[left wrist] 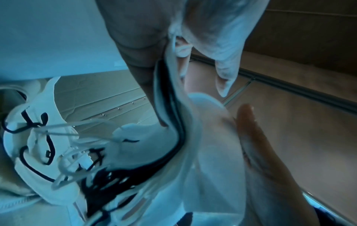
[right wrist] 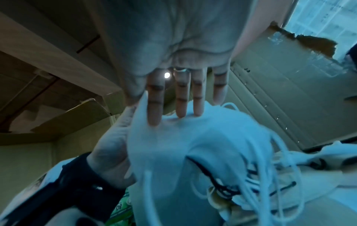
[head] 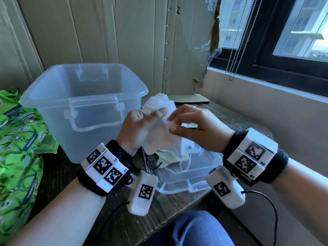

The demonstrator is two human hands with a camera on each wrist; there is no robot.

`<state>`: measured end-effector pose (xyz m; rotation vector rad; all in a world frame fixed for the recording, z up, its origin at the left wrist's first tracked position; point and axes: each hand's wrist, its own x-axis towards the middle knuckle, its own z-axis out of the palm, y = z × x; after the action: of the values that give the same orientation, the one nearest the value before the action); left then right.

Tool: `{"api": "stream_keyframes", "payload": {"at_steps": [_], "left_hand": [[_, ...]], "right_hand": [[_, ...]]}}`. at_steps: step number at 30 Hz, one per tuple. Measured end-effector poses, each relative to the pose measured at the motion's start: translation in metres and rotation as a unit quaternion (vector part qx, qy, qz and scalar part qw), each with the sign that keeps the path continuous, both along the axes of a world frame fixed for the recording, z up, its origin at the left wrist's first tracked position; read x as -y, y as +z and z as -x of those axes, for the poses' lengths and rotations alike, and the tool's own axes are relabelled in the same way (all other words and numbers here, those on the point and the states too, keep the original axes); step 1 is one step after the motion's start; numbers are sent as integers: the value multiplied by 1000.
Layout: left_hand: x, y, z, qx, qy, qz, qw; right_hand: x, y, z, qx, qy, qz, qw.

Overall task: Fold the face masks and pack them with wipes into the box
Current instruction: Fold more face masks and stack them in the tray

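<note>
1. The left hand point(head: 140, 128) holds a white face mask point(head: 160, 134) up over the table's middle, just right of the clear plastic box point(head: 83, 96). Its thumb and fingers are curled round the mask's upper edge, with the cloth draped across the palm.
2. The right hand point(head: 193, 125) is relaxed, fingers nearly straight. In the right wrist view its fingertips point(right wrist: 153, 120) press flat on the mask's face and grip nothing.
3. The mask looks very light and limp. It sags from the hand, so a fold probably will not hold unless it is pressed or pinched.
4. Its elastic ear loops point(right wrist: 280, 152) trail down into the pile of masks point(head: 170, 155) below, which lies on the clear lid point(head: 191, 181) at the near right. Some loops there are dark and appear tangled, so lifting one mask may drag others along.
5. The best hold is likely the stitched side edges, one per hand, bringing them together with the loops tucked inside.
6. The box stands open at the far left, and nothing can be made out inside it. More white masks point(head: 159, 102) lie behind the hands.
7. The green wipe packs point(head: 21, 139) sit at the far left edge. They look soft but bulkier, and easy to grasp whole.
</note>
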<state>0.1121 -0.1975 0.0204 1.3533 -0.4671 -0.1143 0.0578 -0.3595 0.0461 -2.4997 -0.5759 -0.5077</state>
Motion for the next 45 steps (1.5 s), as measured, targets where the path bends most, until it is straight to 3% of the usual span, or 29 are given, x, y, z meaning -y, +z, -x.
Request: {"api": "stream_keyframes", "payload": {"at_steps": [3, 5, 7, 9, 14, 18, 24, 27, 32, 38, 42, 45], "left_hand": [[-2, 0, -2, 35, 36, -48, 998], [-2, -1, -3, 42, 44, -62, 996], [-2, 0, -2, 51, 40, -67, 996], [-2, 2, 0, 59, 27, -67, 996], [-3, 3, 0, 78, 23, -78, 994], [-3, 3, 1, 64, 24, -64, 996], [-1, 3, 3, 67, -4, -60, 996], [-1, 1, 2, 92, 6, -78, 993], [0, 0, 1, 106, 25, -79, 991], [0, -1, -3, 141, 46, -78, 986], [0, -2, -4, 137, 39, -76, 987], [-1, -4, -6, 95, 33, -79, 992]], "right_hand": [[2, 1, -2, -72, 20, -102, 992], [8, 3, -5, -60, -19, -175, 983], [14, 3, -10, -30, -68, -154, 985], [17, 2, -13, -52, -92, -116, 988], [17, 1, -13, -53, -114, -166, 978], [19, 8, -10, -52, -84, -193, 976], [17, 17, -16, -34, -82, -69, 994], [14, 17, -15, -42, -90, -92, 991], [8, 7, -14, -36, -84, -246, 965], [7, -2, -12, -28, -103, -163, 981], [10, 1, -13, -46, -113, -169, 978], [14, 6, -17, -2, -173, -181, 968]]}}
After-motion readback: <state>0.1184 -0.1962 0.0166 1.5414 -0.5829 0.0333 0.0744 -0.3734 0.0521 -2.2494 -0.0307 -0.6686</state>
